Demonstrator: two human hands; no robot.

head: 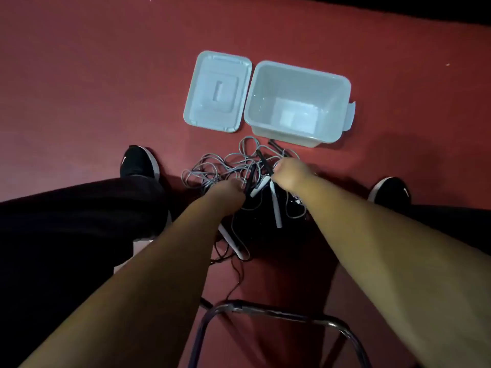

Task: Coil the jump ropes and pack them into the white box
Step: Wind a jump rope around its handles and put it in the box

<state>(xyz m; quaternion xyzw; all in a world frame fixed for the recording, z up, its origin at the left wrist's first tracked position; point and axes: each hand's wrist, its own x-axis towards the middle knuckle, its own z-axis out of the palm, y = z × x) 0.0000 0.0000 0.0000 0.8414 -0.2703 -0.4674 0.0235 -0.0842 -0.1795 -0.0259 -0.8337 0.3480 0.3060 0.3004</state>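
I count 1 white box (265, 107), 1 lid (218, 91) beside it, and 1 tangle of jump ropes (228, 163) just before them, flanked by 2 shoes (138, 162). My right hand (289, 173) clenches the ropes; my left hand (228, 189) has its fingers buried, so I cannot tell its grasp.

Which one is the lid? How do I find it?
Look at the red floor beyond the tangled jump ropes. Two pale plastic things sit side by side; the lid is the left one. It is flat, while the white box is deep.
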